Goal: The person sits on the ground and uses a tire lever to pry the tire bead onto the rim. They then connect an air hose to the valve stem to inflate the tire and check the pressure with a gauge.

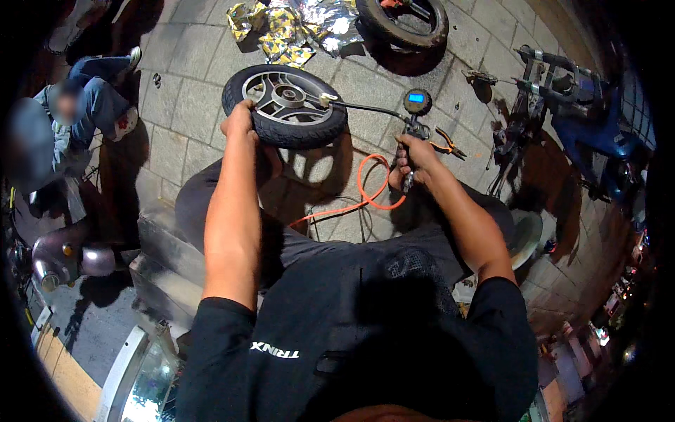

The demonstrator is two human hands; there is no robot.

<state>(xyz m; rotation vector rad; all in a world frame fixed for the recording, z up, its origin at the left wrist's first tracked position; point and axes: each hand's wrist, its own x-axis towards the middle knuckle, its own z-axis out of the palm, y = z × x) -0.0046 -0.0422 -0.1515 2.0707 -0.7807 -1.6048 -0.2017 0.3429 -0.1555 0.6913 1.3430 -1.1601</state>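
A small wheel with a black tyre and silver spoked rim is tilted in front of me. My left hand is closed on its near left edge, thumb over the tyre. My right hand is wrapped round the handle of a tyre inflator gun, whose round digital gauge has a lit blue screen. From the gun a black hose runs left to a fitting at the wheel's rim. An orange air hose loops below the gun's handle. Pliers with orange-and-black handles lie just right of the gun.
Another tyre and crumpled foil wrapping lie on the paving at the far side. To the right stands a partly dismantled vehicle with a blue body. A person sits at the left, near a purple-grey vehicle part.
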